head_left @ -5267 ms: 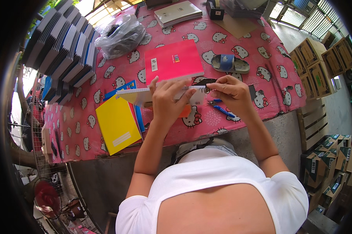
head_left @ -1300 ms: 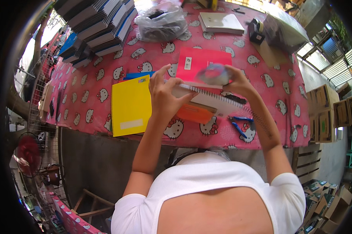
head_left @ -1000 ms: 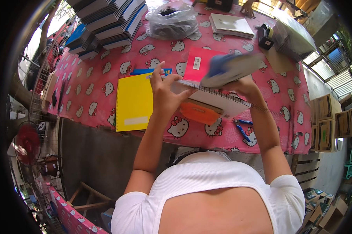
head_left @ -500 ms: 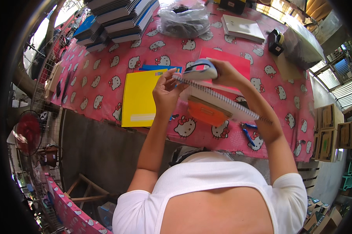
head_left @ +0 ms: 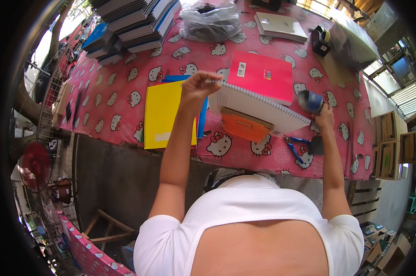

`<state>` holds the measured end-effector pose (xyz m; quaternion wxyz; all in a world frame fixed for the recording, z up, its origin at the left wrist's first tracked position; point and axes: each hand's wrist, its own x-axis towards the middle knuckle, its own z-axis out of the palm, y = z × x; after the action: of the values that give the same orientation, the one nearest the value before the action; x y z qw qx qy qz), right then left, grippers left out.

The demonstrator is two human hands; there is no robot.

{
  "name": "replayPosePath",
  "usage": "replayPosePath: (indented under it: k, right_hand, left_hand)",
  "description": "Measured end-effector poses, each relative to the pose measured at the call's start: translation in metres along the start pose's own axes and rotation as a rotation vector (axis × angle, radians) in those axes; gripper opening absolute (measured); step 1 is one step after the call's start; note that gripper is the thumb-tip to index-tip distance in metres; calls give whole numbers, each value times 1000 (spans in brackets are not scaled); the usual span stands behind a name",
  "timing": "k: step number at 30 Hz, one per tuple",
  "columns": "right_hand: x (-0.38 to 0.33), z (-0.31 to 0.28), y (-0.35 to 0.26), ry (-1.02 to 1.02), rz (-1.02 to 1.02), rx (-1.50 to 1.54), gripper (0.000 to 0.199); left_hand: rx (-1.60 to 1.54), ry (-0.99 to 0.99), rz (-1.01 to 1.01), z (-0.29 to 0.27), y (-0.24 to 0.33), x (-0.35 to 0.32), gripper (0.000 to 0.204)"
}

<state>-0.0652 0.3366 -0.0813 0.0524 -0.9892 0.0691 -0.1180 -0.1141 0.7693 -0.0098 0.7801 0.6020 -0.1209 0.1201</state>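
Swung out flat since half a second ago, the white spiral notebook now spans between your hands above the pink patterned tablecloth. Your left hand is closed on the notebook's upper left corner by the wire binding. Your right hand has moved to the far corner and is wrapped around a blue tape roll. An orange notebook shows beneath the raised one, beside a yellow notebook and a pink notebook. Blue scissors lie near the table's front edge. Judged from this, the notebook is held taut for taping along its edge.
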Motion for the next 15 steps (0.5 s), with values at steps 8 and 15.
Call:
replayPosePath:
  k: [8,15]
  right_hand:
    - [-148,4,1,-53,-436,200,69]
    - [-151,-26,-25,-188,-286,316,55]
  left_hand:
    - [1000,149,974,46,184,-62,27]
    - [657,-31,195,130,18,-114,23]
